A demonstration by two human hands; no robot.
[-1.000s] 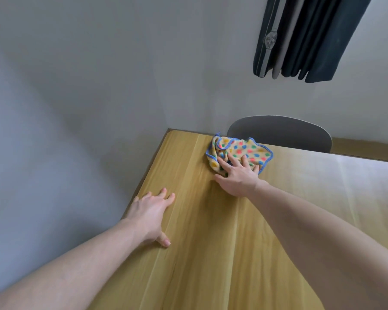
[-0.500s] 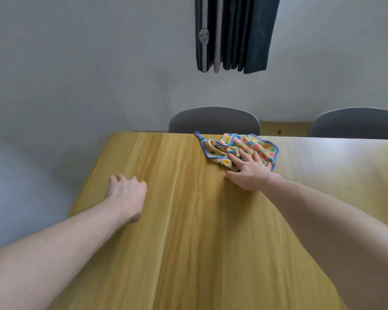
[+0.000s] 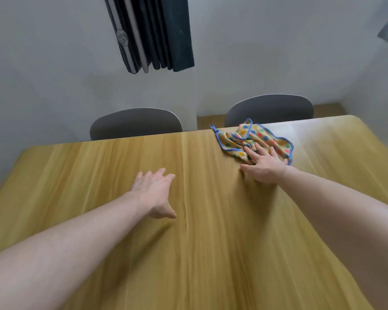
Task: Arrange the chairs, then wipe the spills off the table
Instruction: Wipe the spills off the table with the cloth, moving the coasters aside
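Right hand (image 3: 266,168), fingers spread, presses the dotted cloth (image 3: 254,139) flat, upper right of frame, at the table's (image 3: 188,242) far edge; left hand (image 3: 155,191) loosely spread, empty; risk: push overshoots, cloth drops behind the chairs (image 3: 270,109).

Cloth (image 3: 254,139) farther right along table (image 3: 99,166)

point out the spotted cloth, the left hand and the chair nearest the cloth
spotted cloth (image 3: 254,136): head view, its bunched middle
left hand (image 3: 154,193): head view, back of the hand
chair nearest the cloth (image 3: 270,109): head view, its grey backrest
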